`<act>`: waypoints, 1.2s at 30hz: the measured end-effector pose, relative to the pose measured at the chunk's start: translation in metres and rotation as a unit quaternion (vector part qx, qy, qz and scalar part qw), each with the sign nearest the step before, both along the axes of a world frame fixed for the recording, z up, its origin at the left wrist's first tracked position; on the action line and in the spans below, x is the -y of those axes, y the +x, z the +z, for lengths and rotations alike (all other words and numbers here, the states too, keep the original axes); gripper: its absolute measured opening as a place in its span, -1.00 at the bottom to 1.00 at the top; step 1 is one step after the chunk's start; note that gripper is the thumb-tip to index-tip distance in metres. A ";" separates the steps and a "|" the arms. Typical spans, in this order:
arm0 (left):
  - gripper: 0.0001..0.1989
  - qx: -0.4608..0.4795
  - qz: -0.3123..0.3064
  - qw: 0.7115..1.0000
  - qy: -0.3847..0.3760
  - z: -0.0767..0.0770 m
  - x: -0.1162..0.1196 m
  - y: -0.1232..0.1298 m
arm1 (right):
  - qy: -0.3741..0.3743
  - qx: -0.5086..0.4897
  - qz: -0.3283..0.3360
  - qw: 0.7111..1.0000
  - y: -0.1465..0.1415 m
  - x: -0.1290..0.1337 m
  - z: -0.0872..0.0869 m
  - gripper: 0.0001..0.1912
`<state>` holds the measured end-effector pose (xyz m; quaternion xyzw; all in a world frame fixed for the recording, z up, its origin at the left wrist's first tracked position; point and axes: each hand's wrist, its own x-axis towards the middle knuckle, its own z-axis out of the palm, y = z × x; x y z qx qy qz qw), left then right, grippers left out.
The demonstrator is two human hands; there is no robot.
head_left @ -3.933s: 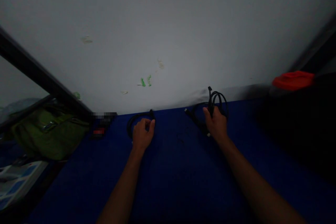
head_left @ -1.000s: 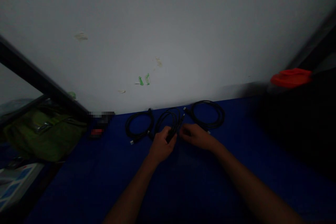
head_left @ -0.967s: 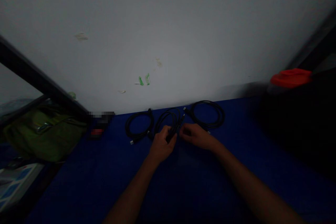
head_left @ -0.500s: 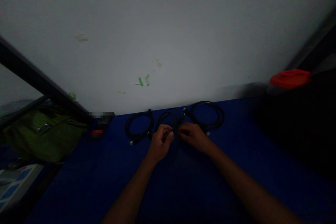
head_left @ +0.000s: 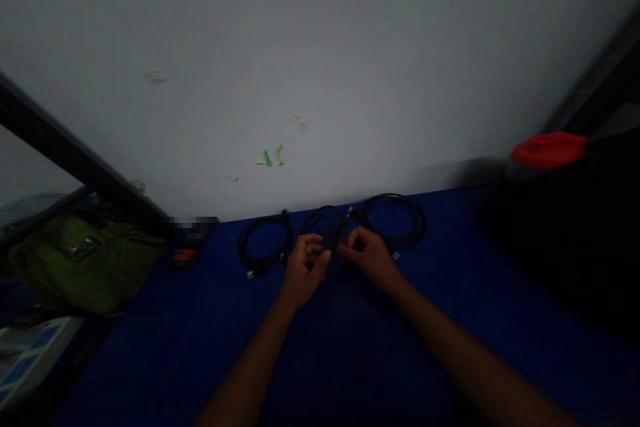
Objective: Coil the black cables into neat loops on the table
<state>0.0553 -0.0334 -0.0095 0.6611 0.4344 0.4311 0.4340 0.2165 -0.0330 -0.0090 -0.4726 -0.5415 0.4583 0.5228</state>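
Note:
Three black cables lie in a row along the wall on a dark blue surface. My left hand (head_left: 304, 272) has its fingers curled round the near side of the middle coiled cable (head_left: 334, 230), thumb pointing up toward the coil. My right hand (head_left: 370, 259) is just right of that coil, thumb and forefinger pinched together; what sits between the tips is too dark to make out. A coiled cable (head_left: 241, 240) with a pale metal plug lies to the left. Another coiled cable (head_left: 424, 221) rests behind my right hand.
On the blue surface (head_left: 360, 353), a blurred dark item with a red patch (head_left: 185, 255) sits at the left. A green bag (head_left: 90, 267) stands beyond a dark metal post. At right are a dark bulky shape (head_left: 565, 233) and an orange-topped object (head_left: 550, 149). The wall is behind.
The fingers of my right hand have lifted slightly and drawn into a tighter pinch. My left hand stays at the middle cable, its fingers shifted a little. The view has moved slightly.

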 end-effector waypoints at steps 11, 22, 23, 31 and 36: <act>-0.61 -0.106 -0.028 0.993 0.037 0.016 0.001 -0.003 | -0.020 -0.057 0.059 0.996 0.007 -0.002 0.005 -0.66; -0.68 -0.166 -0.108 0.978 0.062 0.018 0.007 -0.002 | -0.026 -0.122 0.034 0.992 0.006 -0.005 0.003 -0.65; -0.67 -0.163 -0.117 0.978 0.062 0.018 0.007 -0.002 | -0.033 -0.128 0.028 0.991 0.005 -0.005 0.001 -0.64; -0.67 -0.172 -0.131 0.972 0.098 0.011 0.002 -0.004 | -0.092 -0.187 0.008 0.978 -0.004 -0.001 -0.003 -0.58; -0.65 -0.232 -0.091 0.962 0.108 0.010 0.006 -0.001 | -0.080 -0.149 0.021 0.985 -0.004 -0.002 -0.006 -0.64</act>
